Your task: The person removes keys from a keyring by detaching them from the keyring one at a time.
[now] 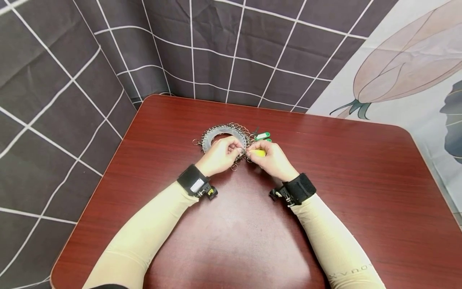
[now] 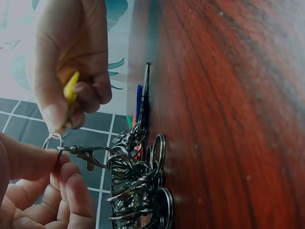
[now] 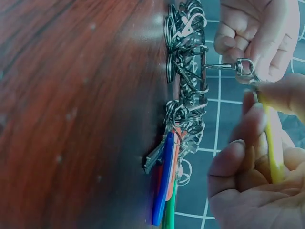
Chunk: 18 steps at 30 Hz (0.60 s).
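Note:
On the table lies a grey ring-shaped band (image 1: 207, 141) with many metal clasps and key rings around its edge. My left hand (image 1: 221, 155) is over its near right part, and in the left wrist view its thumb and fingers pinch a split key ring (image 2: 60, 137) joined to a swivel clasp (image 2: 86, 153). That clasp hooks onto the band's edge. My right hand (image 1: 271, 159) holds a yellow key tag (image 3: 271, 143), with thumb and finger at the tag's small ring (image 2: 68, 125), which meets the split ring. The two hands' fingertips are close together.
Green key tags (image 1: 262, 136) lie at the band's right side. A blue tag (image 3: 164, 179), an orange tag (image 3: 178, 140) and a key (image 3: 153, 157) hang there too. Loose rings (image 1: 196, 142) stick out along the band. Tiled-pattern cloth (image 1: 216, 48) stands behind the reddish-brown table (image 1: 162, 120).

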### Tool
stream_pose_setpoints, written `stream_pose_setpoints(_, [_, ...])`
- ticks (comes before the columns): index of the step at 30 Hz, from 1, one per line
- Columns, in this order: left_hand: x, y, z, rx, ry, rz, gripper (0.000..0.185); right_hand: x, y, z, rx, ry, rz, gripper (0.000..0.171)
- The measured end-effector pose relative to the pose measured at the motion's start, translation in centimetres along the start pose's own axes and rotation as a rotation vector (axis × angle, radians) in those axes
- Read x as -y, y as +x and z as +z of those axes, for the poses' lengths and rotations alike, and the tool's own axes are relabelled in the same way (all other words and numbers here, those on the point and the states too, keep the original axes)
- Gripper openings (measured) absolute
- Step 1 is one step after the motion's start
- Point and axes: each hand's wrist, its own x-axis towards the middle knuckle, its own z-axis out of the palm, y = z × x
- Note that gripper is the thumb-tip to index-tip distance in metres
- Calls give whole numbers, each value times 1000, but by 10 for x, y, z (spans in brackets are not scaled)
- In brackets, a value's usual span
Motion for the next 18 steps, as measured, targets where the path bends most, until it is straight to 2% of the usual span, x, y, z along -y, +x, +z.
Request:
stream_pose_setpoints(5, [-2,-1,0,5,20,-16,6,1,0,-1,33,-48,2,15])
stream_pose_setpoints(8, [-3,-2,0,9,29,-24,5,3,-1,-1,33,-63,-6,12])
stream_pose_setpoints(14, [0,-1,1,4,21,-12,4,3,0,-1,9,-21,-58,6])
stream_pose_setpoints(18, [0,0,2,0,14,-9,5,5,-1,0,19,76,-26,8])
